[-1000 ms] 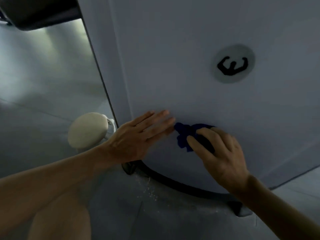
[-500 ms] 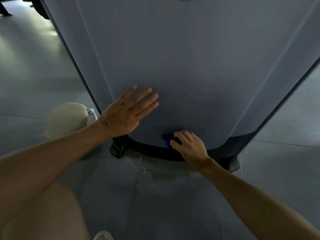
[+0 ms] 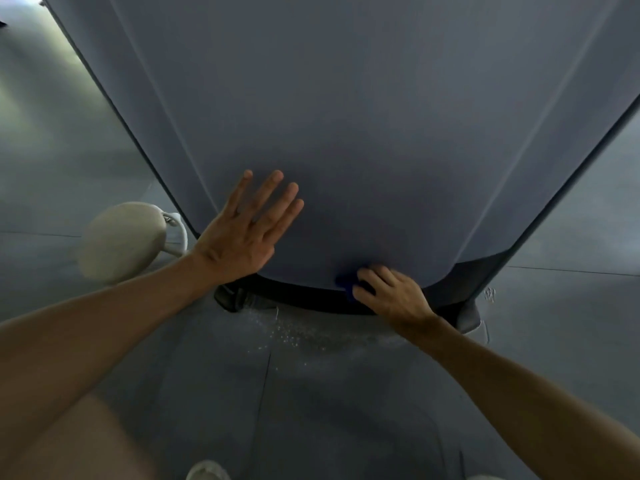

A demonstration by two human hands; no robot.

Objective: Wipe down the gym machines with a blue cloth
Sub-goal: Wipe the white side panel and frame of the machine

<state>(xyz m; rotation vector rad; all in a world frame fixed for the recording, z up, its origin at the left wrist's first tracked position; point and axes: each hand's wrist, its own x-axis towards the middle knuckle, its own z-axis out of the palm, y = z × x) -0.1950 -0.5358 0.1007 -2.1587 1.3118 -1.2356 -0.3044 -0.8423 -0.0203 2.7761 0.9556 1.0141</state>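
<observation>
A large grey machine cover (image 3: 363, 133) fills the upper view, narrowing down to a black base strip (image 3: 304, 299) near the floor. My left hand (image 3: 247, 230) lies flat on the cover's lower left with fingers spread. My right hand (image 3: 391, 292) grips the blue cloth (image 3: 344, 284) with curled fingers at the cover's bottom edge. Only a small dark blue corner of the cloth shows past my fingers.
A cream round object (image 3: 123, 240) with a white handle sits on the grey floor (image 3: 329, 393) left of the machine. White specks are scattered on the floor below the base. A grey foot of the machine (image 3: 469, 315) stands at the right. A shoe tip (image 3: 207, 471) shows at the bottom.
My right hand has slid the cloth down from mid-cover to the bottom edge. My left hand stayed flat on the cover, its fingers now pointing more upward. My head tilted downward.
</observation>
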